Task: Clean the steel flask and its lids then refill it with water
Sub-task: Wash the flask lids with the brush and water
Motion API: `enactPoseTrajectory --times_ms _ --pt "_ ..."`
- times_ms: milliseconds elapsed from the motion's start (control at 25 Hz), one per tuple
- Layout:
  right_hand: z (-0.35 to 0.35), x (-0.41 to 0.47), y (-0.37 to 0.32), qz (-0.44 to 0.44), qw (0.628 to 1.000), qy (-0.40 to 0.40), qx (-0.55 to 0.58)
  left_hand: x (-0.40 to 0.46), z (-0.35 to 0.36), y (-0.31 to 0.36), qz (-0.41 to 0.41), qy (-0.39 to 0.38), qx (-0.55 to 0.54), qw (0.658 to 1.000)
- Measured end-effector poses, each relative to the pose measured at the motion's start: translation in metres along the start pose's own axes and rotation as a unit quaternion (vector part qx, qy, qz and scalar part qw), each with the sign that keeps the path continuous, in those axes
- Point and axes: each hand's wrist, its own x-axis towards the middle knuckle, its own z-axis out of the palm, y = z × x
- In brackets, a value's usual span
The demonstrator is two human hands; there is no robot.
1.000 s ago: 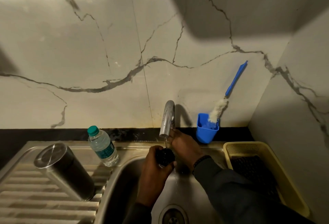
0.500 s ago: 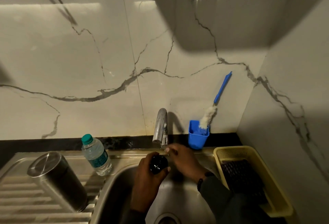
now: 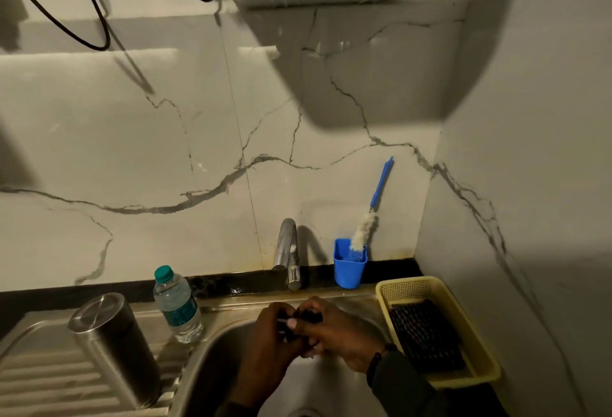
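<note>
The steel flask [image 3: 114, 347] stands upside down on the ribbed drainboard [image 3: 39, 380] at the left. Over the sink basin [image 3: 212, 367], my left hand [image 3: 268, 343] and my right hand [image 3: 334, 334] are closed together around a small black lid [image 3: 309, 316], which is mostly hidden by my fingers. Both hands sit just below and in front of the steel tap [image 3: 287, 251]. No water stream is visible from the spout.
A plastic water bottle [image 3: 177, 305] with a green cap stands between flask and sink. A blue cup [image 3: 349, 262] holding a blue-handled bottle brush [image 3: 371, 214] sits behind the sink. A yellow basket [image 3: 477, 360] with a dark scrubber lies at the right, against the side wall.
My right hand left the tap and joined my left hand on the lid. Both hands dropped lower over the basin. The camera tilted up, showing the white unit and cables above.
</note>
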Motion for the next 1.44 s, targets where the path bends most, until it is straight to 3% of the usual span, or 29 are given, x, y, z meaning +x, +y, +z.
enactPoseTrajectory --times_ms 160,320,400,480,560,640,720,920,1120,1280,1440 --pt "-0.007 -0.023 -0.033 -0.048 0.998 0.002 -0.038 -0.011 -0.01 0.02 0.035 0.016 -0.106 0.994" --pt "-0.025 -0.051 -0.076 -0.136 0.99 -0.022 -0.033 -0.031 -0.027 0.06 0.093 0.054 -0.232 0.967" --pt "-0.034 -0.058 -0.073 -0.183 0.981 -0.006 0.065 -0.035 -0.034 0.065 0.088 0.085 -0.262 0.957" --pt "-0.027 -0.053 -0.041 -0.154 0.973 -0.012 0.17 -0.038 -0.035 0.057 0.066 0.104 -0.258 0.958" --pt "-0.011 -0.038 0.018 -0.052 0.996 0.07 0.015 -0.045 -0.032 0.04 0.027 0.114 -0.242 0.963" --pt "0.011 -0.035 0.091 0.005 0.996 0.039 -0.081 -0.051 -0.028 0.016 -0.015 0.114 -0.231 0.966" --pt "0.026 -0.035 0.084 -0.002 0.972 0.073 -0.221 -0.056 -0.026 -0.001 -0.039 0.094 -0.219 0.97" --pt "0.033 -0.05 0.019 -0.124 0.987 0.104 0.002 -0.064 -0.023 -0.006 -0.058 0.051 -0.216 0.973" --pt "0.039 -0.057 -0.019 -0.228 0.967 0.111 -0.011 -0.07 -0.036 0.021 0.035 -0.001 -0.275 0.961" --pt "0.043 -0.059 -0.036 -0.257 0.962 0.094 -0.009 -0.072 -0.045 0.029 0.073 0.038 -0.25 0.965" --pt "0.048 -0.057 -0.042 -0.268 0.961 0.068 0.023 -0.07 -0.047 0.031 0.064 0.076 -0.314 0.944"
